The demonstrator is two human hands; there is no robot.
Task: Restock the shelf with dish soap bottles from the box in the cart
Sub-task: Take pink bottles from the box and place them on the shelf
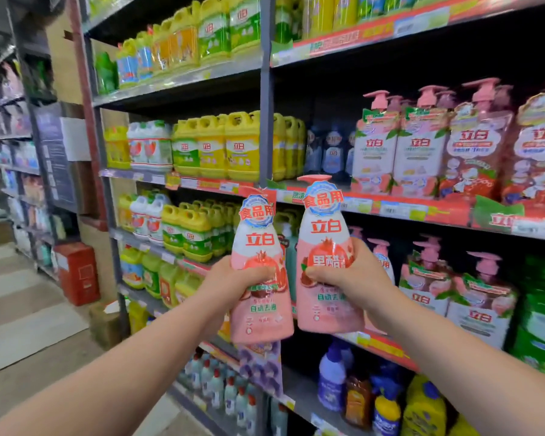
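I hold two pink-and-white dish soap bottles upright in front of the shelving. My left hand [233, 280] grips the left bottle [260, 313] round its middle. My right hand [356, 278] grips the right bottle [328, 234] the same way, slightly higher. Both bottles have red Chinese lettering and a round blue seal near the top. They hang at the height of the shelf [378, 344] where pink pump bottles [428, 287] stand. The box and the cart are out of view.
Metal shelving runs along the right, with a grey upright post [266, 121] behind the bottles. Yellow jugs [230, 146] fill the left bays, pink pump bottles [422, 143] the upper right. A red box [77, 272] stands on the aisle floor at left.
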